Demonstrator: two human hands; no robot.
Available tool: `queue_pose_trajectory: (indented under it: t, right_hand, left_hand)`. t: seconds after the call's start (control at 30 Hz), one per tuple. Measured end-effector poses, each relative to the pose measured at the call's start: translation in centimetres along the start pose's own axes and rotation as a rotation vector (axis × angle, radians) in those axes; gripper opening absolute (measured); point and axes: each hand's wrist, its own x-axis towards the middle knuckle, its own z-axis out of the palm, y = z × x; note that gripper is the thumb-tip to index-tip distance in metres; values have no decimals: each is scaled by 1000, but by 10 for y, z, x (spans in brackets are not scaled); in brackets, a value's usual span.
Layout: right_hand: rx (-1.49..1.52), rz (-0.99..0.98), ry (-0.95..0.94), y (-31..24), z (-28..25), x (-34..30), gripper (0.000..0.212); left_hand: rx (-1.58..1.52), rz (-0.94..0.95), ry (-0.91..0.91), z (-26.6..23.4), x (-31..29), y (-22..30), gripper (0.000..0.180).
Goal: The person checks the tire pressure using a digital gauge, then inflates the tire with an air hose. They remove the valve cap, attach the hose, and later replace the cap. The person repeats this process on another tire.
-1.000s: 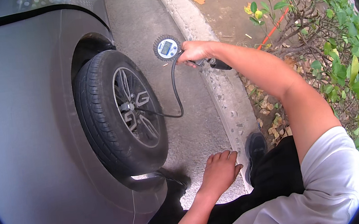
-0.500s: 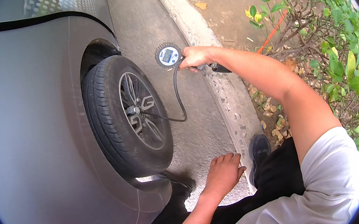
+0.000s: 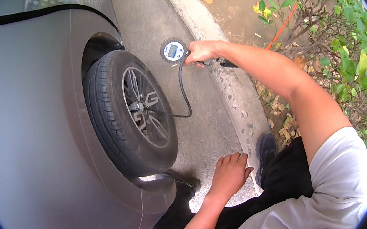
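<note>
My right hand (image 3: 203, 51) is closed around the grip of a tire inflator gauge with a round dial (image 3: 173, 50), a small screen and a dark ribbed rim. Out of the gauge runs a black hose (image 3: 182, 85), which loops down and over to the car wheel (image 3: 160, 129); its end lies against the spokes near the hub, though the exact connection is too small to make out. Lower down, my left hand (image 3: 229, 173) hovers in front of my legs, back upward, with loosely spread fingers and nothing in it.
A grey car body (image 3: 34, 132) fills the left side, with the wheel turned outward. Beyond the pavement (image 3: 209, 134) runs a concrete curb (image 3: 231, 95). Soil, dry leaves, green bushes (image 3: 347, 67) and an orange hose or cord (image 3: 283, 25) lie to the right. My shoe (image 3: 266, 148) rests by the curb.
The view has shifted slightly, so the wheel and gauge sit a little higher in the picture. My right hand keeps its hold on the gauge, and my left hand stays nearly still.
</note>
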Motion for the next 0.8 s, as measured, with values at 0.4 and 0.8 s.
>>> queue_pose_trajectory:
  t: [0.4, 0.8]
  right_hand:
    - [-236, -25, -88, -1, -4, -1, 23]
    - [-438, 80, 52, 28, -17, 0, 34]
  left_hand:
    - [-28, -29, -20, -4, 0, 0, 40]
    - [-21, -42, -53, -1, 4, -1, 42]
